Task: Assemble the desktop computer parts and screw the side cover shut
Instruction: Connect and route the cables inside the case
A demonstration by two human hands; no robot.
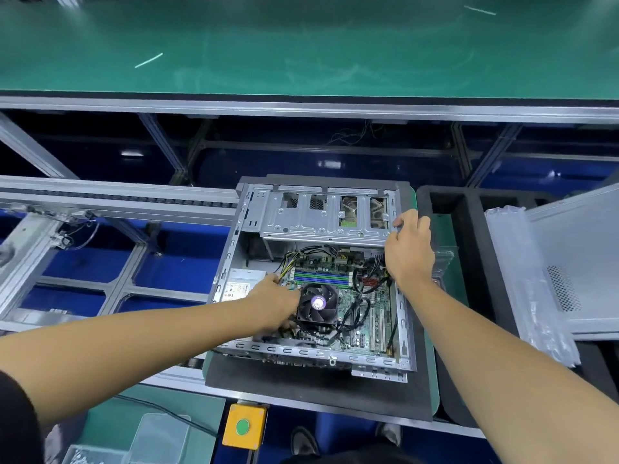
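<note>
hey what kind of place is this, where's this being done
Most likely an electronics assembly line in a factory: a green conveyor belt, aluminium-framed workstation rails, and an open computer case lying on a mat.

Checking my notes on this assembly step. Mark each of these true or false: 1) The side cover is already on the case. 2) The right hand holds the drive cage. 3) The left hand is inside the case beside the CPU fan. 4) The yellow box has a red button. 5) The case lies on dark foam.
1) False. The computer case is open, the motherboard exposed; a grey perforated panel lies off to the right.
2) True. The right hand grips the right end of the drive cage.
3) True. The left hand reaches in by the CPU fan.
4) False. The yellow box has a green button.
5) True. The dark foam pad shows beneath it.
</note>
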